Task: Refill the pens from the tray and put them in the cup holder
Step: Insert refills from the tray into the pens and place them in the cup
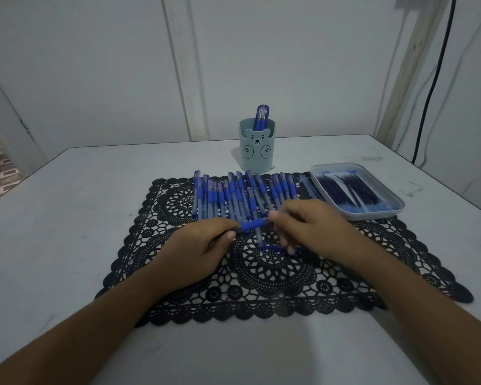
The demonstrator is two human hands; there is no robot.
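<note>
Both forearms enter from the bottom corners of the frame and meet at centre, above the mat.

Left hand (203,245): knuckles up, fingers curled. Its thumb and forefinger pinch the left end of a blue plastic pen (252,225) held crosswise.

Right hand (313,227): its thumb and forefinger pinch the same pen's right end. The other fingers hang curled down over a thin blue piece (272,248) on the mat; we cannot tell whether they hold it.

Just above the hands we note a row of blue capped pens (233,195) lying side by side on a black lace placemat (261,276). The right hand hides the near ends of several.

Behind the row, upper centre, a pale blue bear-faced cup holder (257,154) stands on the white table (67,218). A few upright blue pens (261,116) stand in it.

Right of centre sits a pale rectangular plastic tray (372,217) with dark blue refills (347,190) inside. Its near edge overlaps the placemat.

A black cable (433,79) runs down the wall at upper right.
</note>
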